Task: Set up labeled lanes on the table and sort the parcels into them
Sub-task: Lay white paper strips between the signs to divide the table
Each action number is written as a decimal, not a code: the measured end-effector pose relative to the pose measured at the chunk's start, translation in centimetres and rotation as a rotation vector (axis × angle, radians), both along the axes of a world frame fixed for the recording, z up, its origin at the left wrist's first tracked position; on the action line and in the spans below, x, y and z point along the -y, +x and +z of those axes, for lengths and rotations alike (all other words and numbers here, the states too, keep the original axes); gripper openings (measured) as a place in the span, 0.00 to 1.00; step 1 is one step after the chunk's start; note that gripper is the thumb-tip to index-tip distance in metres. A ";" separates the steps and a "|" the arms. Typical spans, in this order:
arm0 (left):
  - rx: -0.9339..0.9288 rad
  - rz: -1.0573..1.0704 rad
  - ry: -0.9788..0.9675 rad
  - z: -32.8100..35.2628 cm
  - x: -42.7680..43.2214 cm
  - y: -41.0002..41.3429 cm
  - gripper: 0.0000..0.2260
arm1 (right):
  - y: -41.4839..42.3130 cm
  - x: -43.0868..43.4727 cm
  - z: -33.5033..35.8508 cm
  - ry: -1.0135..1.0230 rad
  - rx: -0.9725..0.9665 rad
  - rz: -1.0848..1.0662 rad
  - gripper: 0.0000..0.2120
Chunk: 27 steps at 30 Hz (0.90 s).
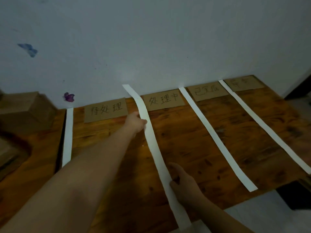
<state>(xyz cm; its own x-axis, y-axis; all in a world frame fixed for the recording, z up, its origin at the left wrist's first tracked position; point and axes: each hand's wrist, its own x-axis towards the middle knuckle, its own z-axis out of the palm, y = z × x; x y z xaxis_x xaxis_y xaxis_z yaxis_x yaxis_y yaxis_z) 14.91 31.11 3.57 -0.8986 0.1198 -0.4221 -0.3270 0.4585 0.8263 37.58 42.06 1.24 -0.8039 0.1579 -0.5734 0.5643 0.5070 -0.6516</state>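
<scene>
The long white paper strip runs from upper centre to lower centre; the left hand pinches its far part, the right hand its near part.

Rear wall: pale, plain, dimly lit. Blue mark on its left part, smeared, nature not determinable. Purple scrap lower down, near the wall's foot, crumpled in look. Pale floor at the near right. Dark, boxy object stands on it, identity unclear
</scene>
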 end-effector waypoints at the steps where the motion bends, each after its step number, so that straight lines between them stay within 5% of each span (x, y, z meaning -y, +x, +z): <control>1: 0.008 -0.023 -0.045 -1.1 -0.3 -0.5 0.21 | -0.4 -0.2 -0.5 0.005 0.015 0.001 0.25; 3: 0.013 -0.097 -0.199 -3.1 -0.8 -1.5 0.22 | -1.1 0.0 -1.6 0.022 0.048 0.006 0.21; 7: -0.140 -0.401 -0.590 -6.5 -0.2 -2.0 0.40 | -2.2 0.9 -4.0 0.092 0.085 0.074 0.20; 11: -0.245 -0.808 -0.785 -9.0 1.4 -2.4 0.38 | -2.7 1.5 -5.1 0.300 0.083 0.326 0.21; 16: -0.245 -0.898 -0.789 -10.3 2.0 -3.4 0.38 | -3.0 1.5 -5.5 0.484 0.048 0.766 0.26; 27: -0.247 -0.691 -0.785 -6.4 5.9 -2.4 0.36 | -5.3 2.7 -2.7 0.504 -0.004 0.683 0.26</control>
